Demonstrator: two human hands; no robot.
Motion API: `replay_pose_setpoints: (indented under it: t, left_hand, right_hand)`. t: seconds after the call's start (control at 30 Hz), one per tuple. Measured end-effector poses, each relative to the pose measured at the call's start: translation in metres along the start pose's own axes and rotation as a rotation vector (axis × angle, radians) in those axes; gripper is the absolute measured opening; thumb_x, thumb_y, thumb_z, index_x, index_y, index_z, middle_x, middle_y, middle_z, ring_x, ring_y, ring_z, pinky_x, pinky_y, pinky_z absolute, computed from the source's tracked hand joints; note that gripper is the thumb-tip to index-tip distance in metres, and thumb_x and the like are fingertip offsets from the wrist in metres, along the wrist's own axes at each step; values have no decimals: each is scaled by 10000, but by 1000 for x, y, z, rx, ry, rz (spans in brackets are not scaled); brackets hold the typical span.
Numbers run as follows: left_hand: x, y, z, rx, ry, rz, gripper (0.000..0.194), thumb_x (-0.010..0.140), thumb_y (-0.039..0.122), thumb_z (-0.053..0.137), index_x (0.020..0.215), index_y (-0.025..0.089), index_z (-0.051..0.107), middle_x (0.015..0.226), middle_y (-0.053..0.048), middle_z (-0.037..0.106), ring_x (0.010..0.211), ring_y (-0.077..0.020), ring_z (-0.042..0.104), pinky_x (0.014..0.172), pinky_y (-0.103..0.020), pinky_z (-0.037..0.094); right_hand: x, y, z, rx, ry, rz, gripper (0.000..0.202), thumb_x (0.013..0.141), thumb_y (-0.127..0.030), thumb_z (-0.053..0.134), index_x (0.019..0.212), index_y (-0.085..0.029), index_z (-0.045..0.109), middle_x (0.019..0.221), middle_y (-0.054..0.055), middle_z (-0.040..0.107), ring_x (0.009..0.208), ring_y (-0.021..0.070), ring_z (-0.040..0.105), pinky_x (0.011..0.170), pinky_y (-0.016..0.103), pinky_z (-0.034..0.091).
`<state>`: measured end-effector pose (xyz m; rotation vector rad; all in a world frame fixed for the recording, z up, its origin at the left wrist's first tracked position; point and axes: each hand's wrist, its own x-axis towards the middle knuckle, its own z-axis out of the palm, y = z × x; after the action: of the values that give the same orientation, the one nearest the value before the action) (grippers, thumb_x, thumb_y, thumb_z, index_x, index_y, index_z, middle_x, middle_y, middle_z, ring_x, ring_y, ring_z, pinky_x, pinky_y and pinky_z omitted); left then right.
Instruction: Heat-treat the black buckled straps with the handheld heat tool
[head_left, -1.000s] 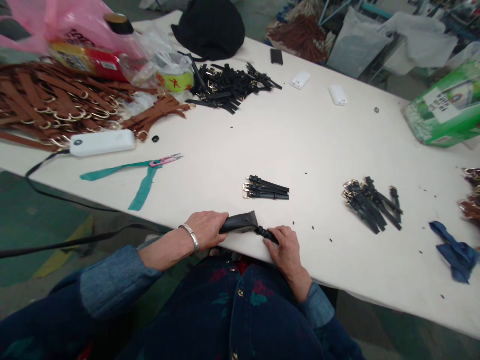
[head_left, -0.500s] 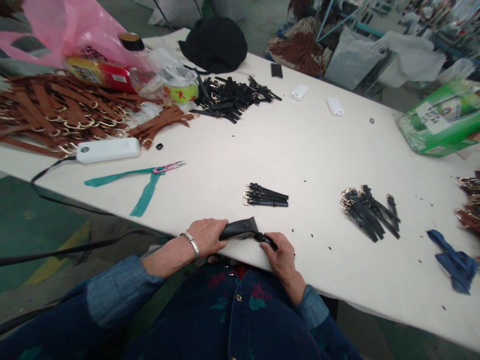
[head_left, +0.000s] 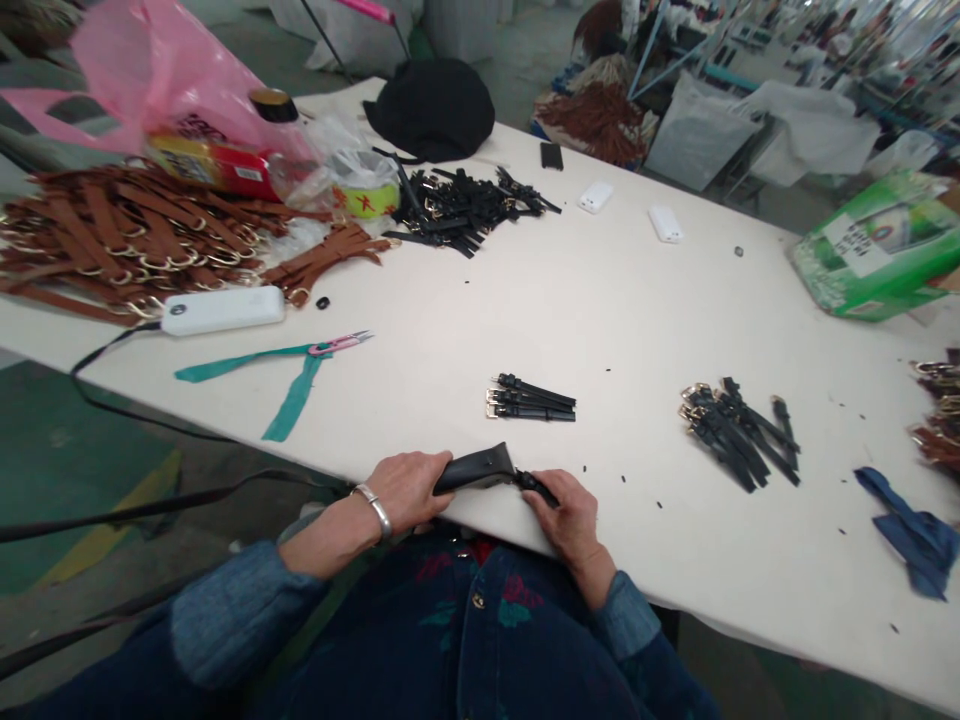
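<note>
My left hand [head_left: 409, 488] is closed around a black handheld tool [head_left: 474, 470] with a flared end, shaped like a hair clipper. The flared end points right, at the table's near edge. Just beyond it, my right hand [head_left: 571, 518] pinches a short black strap [head_left: 537, 488], whose tip touches or nearly touches the tool. The fingers cover most of this strap. Past both hands lies a small row of black buckle straps [head_left: 536, 402] with gold-coloured buckles. Further right is a looser bunch of similar black straps [head_left: 731, 435].
Green-ribboned pink thread snips [head_left: 330, 347] and a white device [head_left: 223, 310] lie left. Behind them are brown straps [head_left: 135, 225], a black strap pile [head_left: 472, 205] and a black cap [head_left: 439, 108]. A green package [head_left: 862, 250] and blue cloth [head_left: 911, 535] are right.
The view has tilted slightly, so the tabletop things sit a little lower. The tool in my left hand has turned slightly; both hands keep their holds near the same place.
</note>
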<state>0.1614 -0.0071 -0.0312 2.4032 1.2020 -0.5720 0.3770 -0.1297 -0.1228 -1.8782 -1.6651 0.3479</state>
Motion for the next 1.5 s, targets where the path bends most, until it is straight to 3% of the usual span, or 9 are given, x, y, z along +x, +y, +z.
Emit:
replay_pose_setpoints:
  t: [0.1,0.27,0.37,0.43,0.53,0.7,0.9,1.1,1.5]
  left_hand:
    - [-8,-3,3,3,13,-21,325,716,465,442,924,231,528,808,-75,638,772,-233,596,641,-316,420]
    - [-24,-13,6,-41,13,-69,347,722,491,428,944,243,525,804,-68,638,767,-227,597,635,-304,411]
    - [-29,-19,6,-59,18,-90,348,727,511,408,928,252,524,780,-53,639,745,-212,598,618,-289,403]
    - [-30,-21,7,-54,26,-99,347,722,513,414,924,254,523,766,-50,639,732,-211,598,604,-284,399]
    - [-30,-23,6,-48,38,-99,339,720,503,421,926,254,523,756,-48,640,721,-215,598,588,-284,394]
    - [-29,-21,1,-63,32,-140,319,719,492,435,897,246,533,763,-47,641,735,-207,600,601,-280,398]
    - [-24,-25,-1,-73,43,-175,345,711,514,438,915,252,530,767,-40,642,744,-201,597,613,-280,402]
    - [-19,-34,-2,-55,67,-167,376,716,535,413,945,258,525,798,-51,643,765,-210,593,630,-289,404]
    - [-8,-15,-1,-11,-25,-107,347,721,468,437,968,239,519,829,-71,643,794,-223,594,662,-319,421]
  right_hand:
    - [5,43,-43,-82,85,-21,248,776,-399,520,952,-247,607,889,55,635,834,204,587,727,347,484]
    - [22,145,-158,-395,310,82,433,745,-522,492,952,-169,632,886,159,619,859,262,566,747,414,426]
    - [39,161,-184,-612,422,121,538,693,-584,507,1010,-164,616,1015,202,568,975,335,488,760,496,358]
    - [53,144,-164,-546,369,31,453,750,-510,482,1021,-169,606,1003,188,571,965,294,492,788,466,357]
    - [75,97,-97,-306,101,-135,295,808,-340,466,1052,-215,573,984,98,588,926,216,508,790,389,400]
    - [101,48,-18,-225,-67,-183,304,748,-230,548,1051,-224,571,988,58,567,904,203,483,755,355,402]
    - [98,36,-15,-245,-98,-194,268,752,-205,547,1017,-220,590,953,65,556,910,210,462,757,354,351]
    - [58,23,-21,-158,-177,-211,259,768,-228,539,1024,-229,580,964,52,577,898,203,479,760,348,346]
    - [32,13,-23,-140,-222,-75,276,738,-255,579,1012,-222,573,896,55,578,855,214,478,749,353,362]
